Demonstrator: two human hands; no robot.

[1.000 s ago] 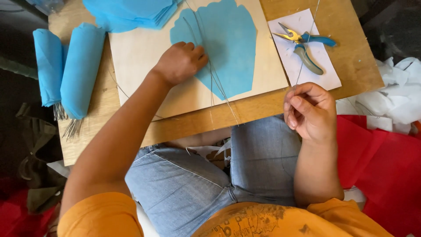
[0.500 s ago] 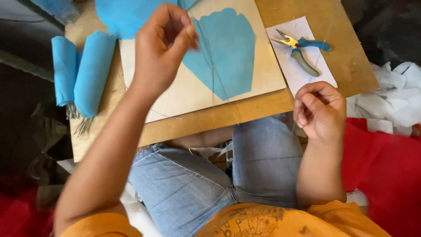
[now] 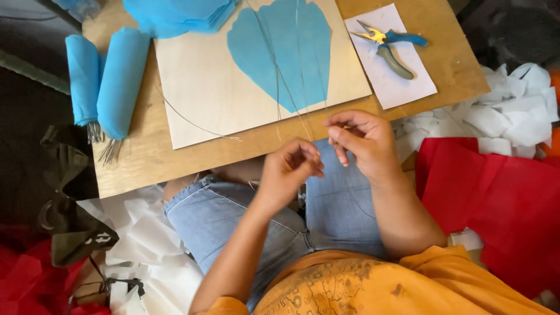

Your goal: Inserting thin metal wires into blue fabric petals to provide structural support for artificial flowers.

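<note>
Thin grey wire (image 3: 279, 76), slack across blue paper (image 3: 280, 52)

bare board edge (image 3: 175, 169), pliers (image 3: 389, 48) right

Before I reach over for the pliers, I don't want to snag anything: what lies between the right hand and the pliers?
In the head view, between the right hand and the pliers lie bare wooden board and the white paper sheet under the pliers.

Left hand (image 3: 290, 169) and right hand (image 3: 357, 140) pinch thin wire (image 3: 286, 81).
</note>
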